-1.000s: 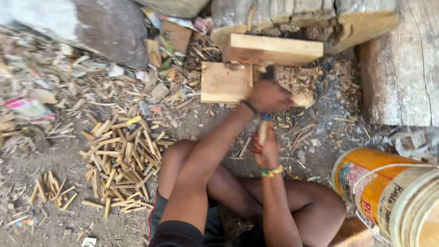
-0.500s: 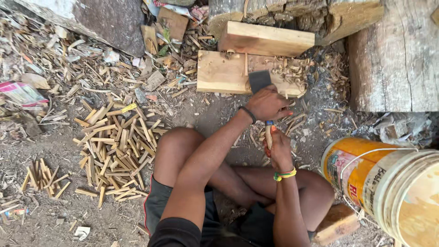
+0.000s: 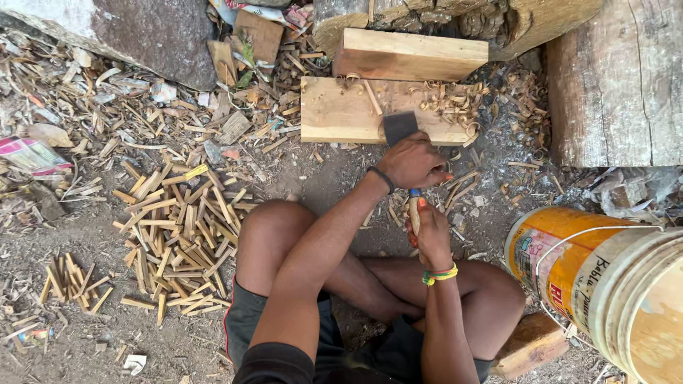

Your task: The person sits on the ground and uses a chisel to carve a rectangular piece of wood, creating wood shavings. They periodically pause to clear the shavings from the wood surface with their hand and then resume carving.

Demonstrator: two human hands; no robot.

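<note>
I see the left hand (image 3: 414,162) closed over the top of a chopping blade (image 3: 400,128), fingers wrapped on the tool just below its dark metal head. The blade's flat grey head rests against the near edge of the lower wooden block (image 3: 341,114), among curled shavings (image 3: 455,103). The right hand (image 3: 429,235) sits lower, clamped round a thin wooden stick (image 3: 414,213) held upright — its top end meets the underside of the left hand. A yellow-green bangle (image 3: 440,275) circles the right wrist, a dark band (image 3: 383,179) the left.

A second, thicker block (image 3: 409,53) lies just behind the lower one, touching it. To the left on the dirt ground, a pile of split sticks (image 3: 178,235), with a smaller bundle (image 3: 67,277) well apart further left. An orange and white bucket (image 3: 605,277) with a wire handle stands at the right, near the person's knee. A large log (image 3: 615,85) fills the upper right corner — a grey stone slab (image 3: 142,32) the upper left.
</note>
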